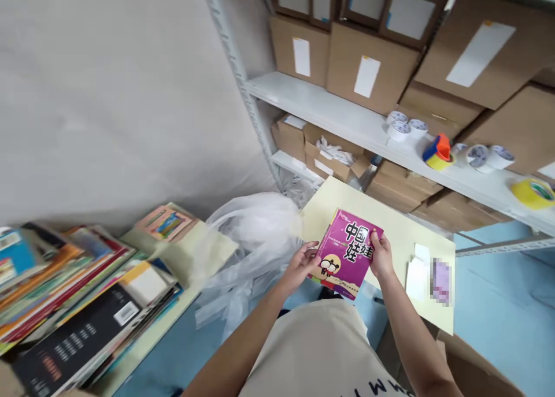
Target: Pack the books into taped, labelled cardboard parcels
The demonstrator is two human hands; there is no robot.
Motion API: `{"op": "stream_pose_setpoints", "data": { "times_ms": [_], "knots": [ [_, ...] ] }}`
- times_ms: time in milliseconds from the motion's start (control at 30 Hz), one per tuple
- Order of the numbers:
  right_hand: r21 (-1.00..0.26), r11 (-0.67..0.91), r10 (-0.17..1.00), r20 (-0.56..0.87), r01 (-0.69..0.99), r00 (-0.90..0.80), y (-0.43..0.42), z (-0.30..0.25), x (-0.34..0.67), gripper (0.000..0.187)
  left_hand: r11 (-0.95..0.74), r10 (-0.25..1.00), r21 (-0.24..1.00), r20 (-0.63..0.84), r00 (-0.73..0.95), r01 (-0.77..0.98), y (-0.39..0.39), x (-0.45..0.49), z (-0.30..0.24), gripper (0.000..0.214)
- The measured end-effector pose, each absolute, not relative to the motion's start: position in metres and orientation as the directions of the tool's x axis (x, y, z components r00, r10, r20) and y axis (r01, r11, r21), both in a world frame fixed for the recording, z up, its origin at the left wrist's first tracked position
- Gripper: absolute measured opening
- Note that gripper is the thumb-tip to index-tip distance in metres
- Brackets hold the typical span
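I hold a purple book (349,251) with white Chinese characters and a cartoon figure on its cover, in front of my body over the near edge of a pale yellow table (396,226). My left hand (302,263) grips the book's left edge with the fingers curled around it. My right hand (381,255) grips its right edge, thumb on the cover. The book is tilted, its top pointing away from me.
A heap of books (73,293) lies on a table at the left. Crumpled clear plastic (249,241) fills the gap between the tables. White paper slips (418,273) lie on the yellow table. A white shelf (347,119) carries cardboard boxes (368,67) and tape rolls (485,154).
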State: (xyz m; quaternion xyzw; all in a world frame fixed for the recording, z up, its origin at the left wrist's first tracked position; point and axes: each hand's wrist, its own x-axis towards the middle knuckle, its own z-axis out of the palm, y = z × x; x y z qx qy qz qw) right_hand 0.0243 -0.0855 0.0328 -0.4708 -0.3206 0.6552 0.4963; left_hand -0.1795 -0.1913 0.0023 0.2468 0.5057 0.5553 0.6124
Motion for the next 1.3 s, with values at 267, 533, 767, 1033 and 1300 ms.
{"op": "stream_pose_setpoints", "data": {
  "times_ms": [267,533,767,1033,1300],
  "knots": [
    [-0.847,-0.288,0.942,-0.335,-0.446,0.030,-0.055,0.020,0.091,0.045,0.465,0.862,0.845,-0.500,-0.083,-0.265,-0.158,-0.129,-0.014,0.053],
    [-0.857,-0.318,0.919,-0.383,-0.406,0.089,-0.040,0.013,0.125,0.050,0.570,0.809,0.750,-0.583,0.073,-0.335,-0.130,-0.117,-0.017,0.056],
    [-0.879,-0.245,0.920,-0.344,-0.409,0.189,-0.025,0.031,0.129,0.043,0.585,0.802,0.692,-0.572,0.173,-0.423,-0.100,-0.129,-0.018,0.052],
    [-0.961,-0.136,0.987,-0.153,-0.240,0.053,-0.011,0.064,0.132,0.057,0.683,0.730,0.574,-0.532,0.428,-0.451,-0.075,-0.143,-0.021,0.046],
    [-0.991,-0.102,0.987,-0.091,-0.083,-0.132,0.027,0.096,0.135,0.033,0.732,0.643,0.627,-0.507,0.574,-0.265,-0.051,-0.135,-0.014,0.034]
  ]
}}
